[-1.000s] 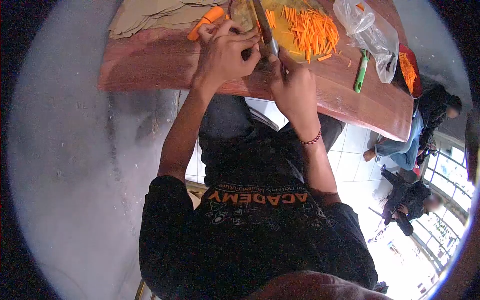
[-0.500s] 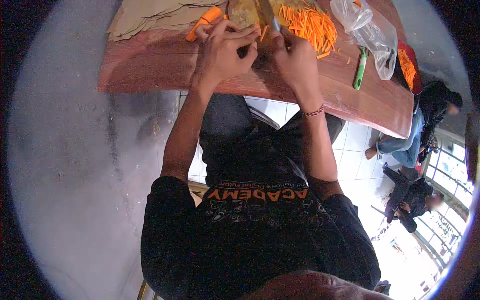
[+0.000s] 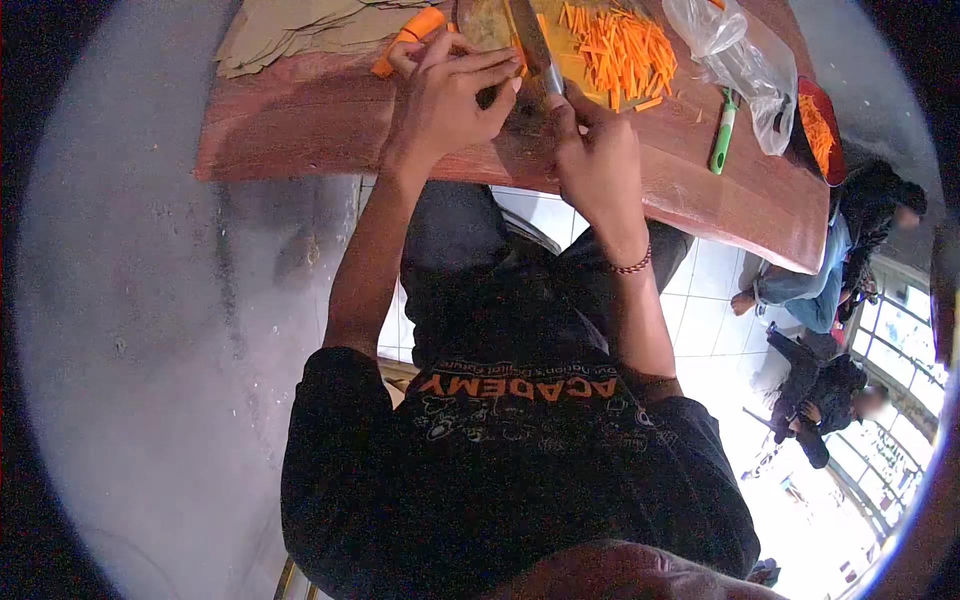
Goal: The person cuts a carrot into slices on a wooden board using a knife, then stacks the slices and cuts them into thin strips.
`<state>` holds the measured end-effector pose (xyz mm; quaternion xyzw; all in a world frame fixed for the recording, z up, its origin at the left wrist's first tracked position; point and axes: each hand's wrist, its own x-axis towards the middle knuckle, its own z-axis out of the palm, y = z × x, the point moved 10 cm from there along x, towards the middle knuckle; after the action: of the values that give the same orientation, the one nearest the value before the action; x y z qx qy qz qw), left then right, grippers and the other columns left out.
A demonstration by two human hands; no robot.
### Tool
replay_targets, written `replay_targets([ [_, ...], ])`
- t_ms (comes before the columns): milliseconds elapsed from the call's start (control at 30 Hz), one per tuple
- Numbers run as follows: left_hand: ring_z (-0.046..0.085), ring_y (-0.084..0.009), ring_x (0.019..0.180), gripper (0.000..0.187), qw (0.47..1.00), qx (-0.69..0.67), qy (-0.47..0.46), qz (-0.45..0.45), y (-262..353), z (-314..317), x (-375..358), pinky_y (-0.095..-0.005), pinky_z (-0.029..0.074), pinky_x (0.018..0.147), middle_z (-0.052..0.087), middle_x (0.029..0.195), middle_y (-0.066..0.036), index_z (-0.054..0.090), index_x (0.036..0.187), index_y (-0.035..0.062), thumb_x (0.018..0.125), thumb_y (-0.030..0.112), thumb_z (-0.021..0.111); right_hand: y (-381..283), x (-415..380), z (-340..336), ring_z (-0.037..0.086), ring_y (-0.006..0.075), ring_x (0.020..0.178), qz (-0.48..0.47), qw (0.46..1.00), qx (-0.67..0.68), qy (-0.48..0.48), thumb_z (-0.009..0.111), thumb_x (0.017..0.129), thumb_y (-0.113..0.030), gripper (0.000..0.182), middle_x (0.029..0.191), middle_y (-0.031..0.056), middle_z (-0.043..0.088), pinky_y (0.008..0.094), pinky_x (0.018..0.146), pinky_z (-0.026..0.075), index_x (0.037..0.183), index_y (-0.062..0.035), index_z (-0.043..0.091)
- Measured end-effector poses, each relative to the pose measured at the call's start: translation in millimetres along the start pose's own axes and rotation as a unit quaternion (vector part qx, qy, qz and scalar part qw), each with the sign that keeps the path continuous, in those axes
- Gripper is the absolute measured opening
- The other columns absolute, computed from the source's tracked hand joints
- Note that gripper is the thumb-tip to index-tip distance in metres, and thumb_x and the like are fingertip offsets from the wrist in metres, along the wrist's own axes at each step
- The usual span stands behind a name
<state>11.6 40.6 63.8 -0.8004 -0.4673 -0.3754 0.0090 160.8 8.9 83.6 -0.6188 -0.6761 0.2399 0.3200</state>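
Right hand (image 3: 600, 155) has its grip closed round the handle of the knife (image 3: 532, 42), blade over the cutting board (image 3: 484, 24) at the far middle of the tabletop (image 3: 300, 125). Left hand (image 3: 448, 105) sits just left of the blade, fingers reaching right; a carrot piece (image 3: 521, 60) shows as a thin orange strip between fingertips and blade, rest hidden, can't tell if that grip pinches it or only presses. Key relation: carrot piece lies far and left of the right grip, left hand nearer to it, visible strip's long axis roughly near-far, about alongside the blade. Knife long axis also near-far, tip end pointing far and slightly left, handle near and right, very tip out of view. Carrot sticks (image 3: 625, 55) heaped right of blade, carrot chunks (image 3: 415, 38) just beyond left hand, to its left. Farther right: green peeler (image 3: 722, 138), clear plastic bag (image 3: 735, 55), red bowl (image 3: 836, 165) with shredded carrot (image 3: 817, 130) by the right edge
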Motion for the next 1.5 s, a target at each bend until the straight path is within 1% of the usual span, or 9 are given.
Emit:
replay_targets([
  [133,0.059,-0.0251,0.105,0.026,0.999,0.053,-0.008,0.005,11,-4,0,-0.0422,0.039,0.098,0.074,0.114,0.004,0.078,0.110,0.0211,0.088,0.032,0.069,4,-3,-3,0.061,0.0147,0.057,0.012,1.000,0.004,0.003,0.057,0.099,-0.022,0.031,0.063,0.0134,0.062,0.0340,0.055,0.047,0.112,0.0042,0.068],
  [200,0.057,-0.0251,0.108,0.027,0.997,0.076,-0.009,0.012,15,-5,0,-0.0457,0.033,0.099,0.072,0.116,0.006,0.077,0.111,0.0241,0.087,0.033,0.068,13,-3,0,0.063,0.0499,0.078,0.051,0.997,0.057,-0.027,0.053,0.098,-0.025,0.029,0.077,0.0313,0.062,0.0543,0.065,0.051,0.102,0.0002,0.067],
  [300,0.057,-0.0164,0.108,0.021,0.998,0.037,0.037,0.022,10,-4,0,-0.0500,0.026,0.097,0.072,0.110,0.010,0.080,0.100,0.0216,0.083,0.030,0.070,7,-2,-9,0.064,0.0497,0.080,0.030,0.999,0.033,-0.002,0.053,0.098,-0.024,0.030,0.079,0.0319,0.063,0.0535,0.067,0.051,0.104,0.0014,0.067],
  [700,0.056,-0.0136,0.109,0.022,0.997,0.049,0.041,0.030,16,-7,1,-0.0490,0.026,0.097,0.074,0.106,0.009,0.080,0.099,0.0188,0.084,0.030,0.069,6,-17,-3,0.065,0.0492,0.081,0.069,0.996,0.063,-0.012,0.052,0.098,-0.024,0.034,0.084,0.0322,0.064,0.0539,0.069,0.051,0.114,0.0025,0.065],
  [800,0.058,-0.0220,0.107,0.022,0.998,0.056,0.018,0.025,14,-5,1,-0.0485,0.028,0.099,0.074,0.109,0.008,0.079,0.103,0.0225,0.085,0.032,0.070,5,-15,2,0.065,0.0487,0.080,0.068,0.997,0.038,-0.027,0.052,0.098,-0.024,0.032,0.083,0.0316,0.065,0.0549,0.068,0.051,0.114,0.0011,0.065],
  [1100,0.058,-0.0211,0.105,0.022,0.997,0.077,0.011,0.028,15,-3,1,-0.0479,0.029,0.095,0.074,0.107,0.007,0.079,0.103,0.0225,0.085,0.032,0.070,-19,-13,0,0.066,0.0461,0.071,-0.050,0.996,-0.065,0.014,0.055,0.097,-0.025,0.031,0.074,0.0295,0.065,0.0531,0.062,0.053,0.098,0.0048,0.063],
  [1233,0.059,-0.0210,0.104,0.024,0.995,0.087,0.009,0.039,15,0,2,-0.0475,0.029,0.095,0.075,0.106,0.007,0.078,0.104,0.0234,0.084,0.033,0.071,-12,4,14,0.064,0.0480,0.078,-0.025,0.995,-0.099,-0.014,0.055,0.097,-0.023,0.030,0.076,0.0309,0.061,0.0513,0.065,0.050,0.113,0.0003,0.065],
  [1300,0.057,-0.0126,0.104,0.021,0.998,0.044,0.034,0.043,12,-1,3,-0.0480,0.027,0.096,0.074,0.102,0.010,0.080,0.098,0.0191,0.082,0.028,0.071,-12,18,12,0.064,0.0478,0.079,-0.015,0.995,-0.102,-0.017,0.055,0.098,-0.025,0.029,0.077,0.0313,0.061,0.0508,0.065,0.050,0.104,0.0012,0.065],
  [1500,0.058,-0.0130,0.103,0.021,0.998,0.049,0.044,0.018,12,-5,0,-0.0475,0.026,0.097,0.074,0.104,0.012,0.080,0.099,0.0207,0.082,0.029,0.071,-1,29,3,0.065,0.0489,0.073,-0.026,0.999,-0.031,0.009,0.053,0.097,-0.026,0.030,0.074,0.0320,0.063,0.0530,0.061,0.053,0.096,0.0019,0.065],
])
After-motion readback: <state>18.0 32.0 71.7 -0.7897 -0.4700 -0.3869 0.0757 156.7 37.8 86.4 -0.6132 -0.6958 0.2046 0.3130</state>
